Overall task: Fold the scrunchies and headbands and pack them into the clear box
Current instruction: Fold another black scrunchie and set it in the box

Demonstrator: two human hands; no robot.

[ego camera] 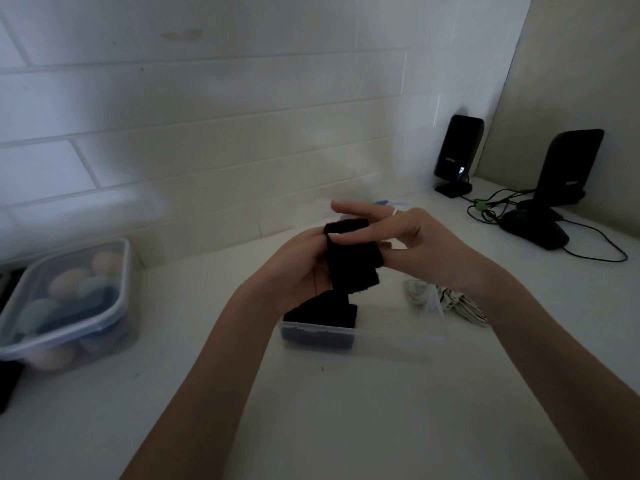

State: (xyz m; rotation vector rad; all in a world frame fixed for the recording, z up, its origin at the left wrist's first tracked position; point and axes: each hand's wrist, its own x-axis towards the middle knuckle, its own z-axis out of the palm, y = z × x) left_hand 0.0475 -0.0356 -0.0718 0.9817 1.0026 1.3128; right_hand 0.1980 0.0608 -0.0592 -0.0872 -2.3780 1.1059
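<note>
A black headband [351, 263] is held folded above the clear box [398, 336], between both hands. My left hand [298, 268] grips its left side with the thumb pressed on the top edge. My right hand [408, 237] has its fingers stretched flat across the band's upper part. Inside the clear box, at its left end, lies a folded black band [322, 315]. A white striped scrunchie or band [450, 301] lies on the counter just right of the box, partly hidden by my right wrist.
A lidded clear container [65, 299] of pastel rounded items stands at the left. Two black speakers [459, 155] [568, 168], a black mouse [535, 232] and cables sit at the back right. A tiled wall runs behind the white counter [346, 410].
</note>
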